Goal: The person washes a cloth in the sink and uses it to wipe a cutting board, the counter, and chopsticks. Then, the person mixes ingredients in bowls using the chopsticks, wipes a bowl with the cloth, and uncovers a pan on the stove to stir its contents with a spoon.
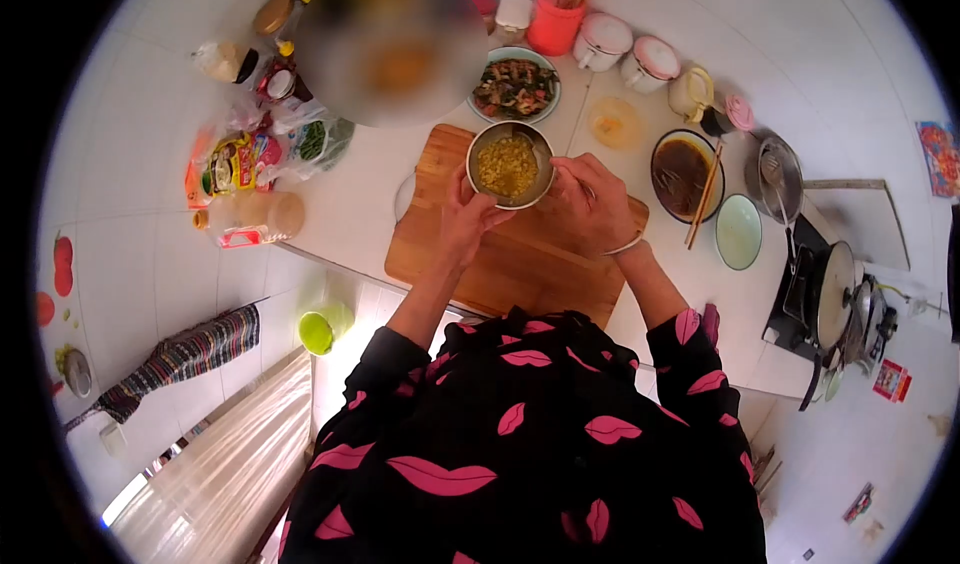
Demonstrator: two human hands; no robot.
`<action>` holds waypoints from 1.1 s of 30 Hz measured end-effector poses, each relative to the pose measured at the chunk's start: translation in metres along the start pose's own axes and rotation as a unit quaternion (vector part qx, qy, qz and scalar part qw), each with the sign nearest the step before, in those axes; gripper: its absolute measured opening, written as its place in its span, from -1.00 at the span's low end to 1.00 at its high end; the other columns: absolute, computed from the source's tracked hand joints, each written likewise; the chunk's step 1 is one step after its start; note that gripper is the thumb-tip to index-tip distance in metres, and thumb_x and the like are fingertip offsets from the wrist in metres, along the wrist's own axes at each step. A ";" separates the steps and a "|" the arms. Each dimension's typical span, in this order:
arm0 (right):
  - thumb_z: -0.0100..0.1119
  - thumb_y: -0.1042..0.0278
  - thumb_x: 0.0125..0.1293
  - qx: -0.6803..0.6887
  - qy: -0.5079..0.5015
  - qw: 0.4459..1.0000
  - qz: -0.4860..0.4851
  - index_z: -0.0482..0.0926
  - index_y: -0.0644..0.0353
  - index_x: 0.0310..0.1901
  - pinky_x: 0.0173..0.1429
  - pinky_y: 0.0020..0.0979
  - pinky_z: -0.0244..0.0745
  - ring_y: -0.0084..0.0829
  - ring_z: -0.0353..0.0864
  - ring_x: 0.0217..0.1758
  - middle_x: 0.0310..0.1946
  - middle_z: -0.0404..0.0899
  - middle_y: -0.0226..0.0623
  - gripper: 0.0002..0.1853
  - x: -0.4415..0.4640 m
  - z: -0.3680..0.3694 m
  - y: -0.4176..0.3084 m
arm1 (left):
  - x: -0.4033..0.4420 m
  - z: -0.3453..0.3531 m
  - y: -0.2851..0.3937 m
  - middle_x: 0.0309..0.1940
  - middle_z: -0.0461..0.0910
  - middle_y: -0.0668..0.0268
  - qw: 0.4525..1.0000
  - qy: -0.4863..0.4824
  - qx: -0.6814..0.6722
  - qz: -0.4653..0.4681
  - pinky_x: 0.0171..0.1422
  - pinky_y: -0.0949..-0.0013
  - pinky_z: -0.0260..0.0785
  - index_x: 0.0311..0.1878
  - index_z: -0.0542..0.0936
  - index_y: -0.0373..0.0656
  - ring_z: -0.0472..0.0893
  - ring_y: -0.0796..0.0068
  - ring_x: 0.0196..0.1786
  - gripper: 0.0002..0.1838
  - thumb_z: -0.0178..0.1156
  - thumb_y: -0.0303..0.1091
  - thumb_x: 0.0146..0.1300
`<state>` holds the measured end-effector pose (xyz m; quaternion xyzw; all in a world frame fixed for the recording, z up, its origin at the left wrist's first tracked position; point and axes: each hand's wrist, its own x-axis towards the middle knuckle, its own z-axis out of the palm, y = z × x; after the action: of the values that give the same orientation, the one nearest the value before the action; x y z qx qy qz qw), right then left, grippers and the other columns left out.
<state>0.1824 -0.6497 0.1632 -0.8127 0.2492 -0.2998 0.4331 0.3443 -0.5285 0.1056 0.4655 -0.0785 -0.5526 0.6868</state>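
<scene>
Can't tell what lies under big blurred circle (392, 46). Fingers of left hand (468, 216) partly hidden behind small bowl (542, 154); yellow bits (505, 169) inside too small for me to name. Fingers of right hand (598, 204) curl partly from my view; grip unclear. Hands, bowl cover parts of cutting board (520, 264). Bottom edge cuts off black shirt (545, 454).
</scene>
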 end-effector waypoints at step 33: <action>-0.07 0.32 0.39 0.356 0.240 0.860 0.275 0.55 0.43 -0.18 -0.47 -0.57 0.45 -0.67 0.35 -0.60 -0.52 0.46 -0.39 -0.70 -0.075 -0.044 0.027 | 0.023 0.076 -0.068 0.14 0.24 0.15 0.983 -0.088 0.161 0.010 -0.05 0.23 0.56 0.34 0.06 -0.04 0.43 0.26 0.10 -0.19 0.21 -0.61 0.03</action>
<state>0.0956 -0.6378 0.1392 -0.4046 0.4354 -0.4225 0.6843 0.2588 -0.5861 0.0886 0.5187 -0.2306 -0.5648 0.5990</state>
